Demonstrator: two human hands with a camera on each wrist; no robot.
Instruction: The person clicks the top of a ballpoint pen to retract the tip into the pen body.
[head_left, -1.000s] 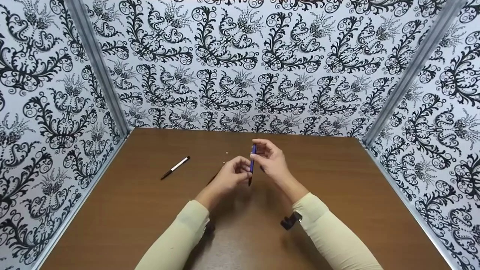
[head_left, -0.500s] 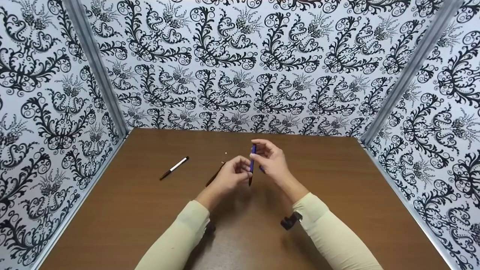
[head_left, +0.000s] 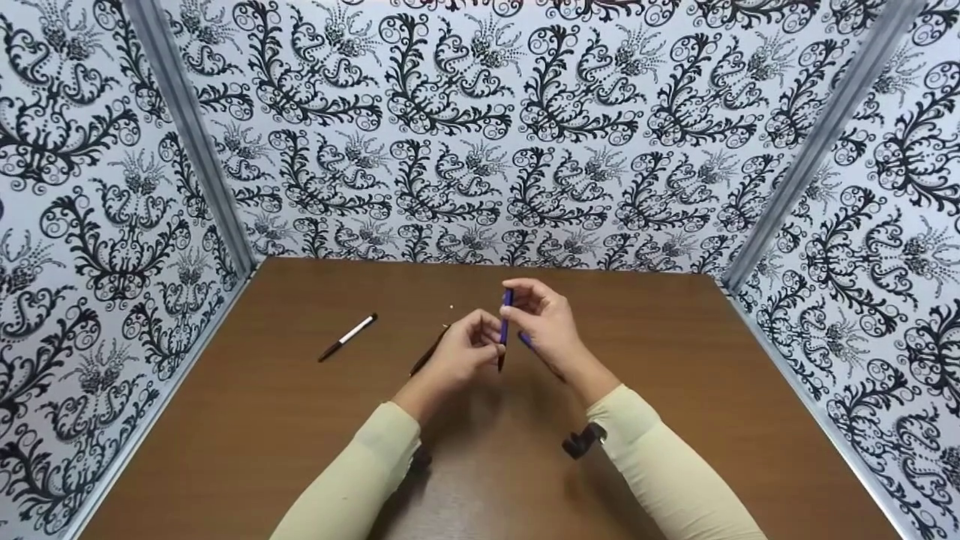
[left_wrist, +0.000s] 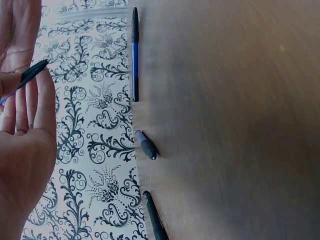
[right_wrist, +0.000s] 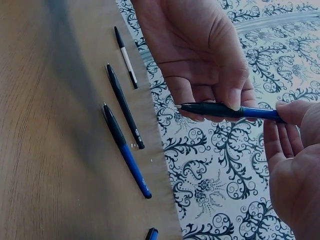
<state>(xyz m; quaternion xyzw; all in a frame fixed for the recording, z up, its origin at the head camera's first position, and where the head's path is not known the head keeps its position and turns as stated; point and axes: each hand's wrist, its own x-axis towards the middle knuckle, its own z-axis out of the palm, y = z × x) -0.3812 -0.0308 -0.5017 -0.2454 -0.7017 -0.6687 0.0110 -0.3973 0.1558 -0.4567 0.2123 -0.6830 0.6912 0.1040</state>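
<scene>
Your left hand (head_left: 459, 349) pinches a blue pen (right_wrist: 254, 113) by its black grip. Your right hand (head_left: 553, 327) pinches the rear.

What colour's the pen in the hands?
The pen is blue and black, clearest in the right wrist view.

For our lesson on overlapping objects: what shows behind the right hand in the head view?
Part of a blue-and-black pen shows on the table. The right hand covers some of it; anything else there would be hidden.
</scene>
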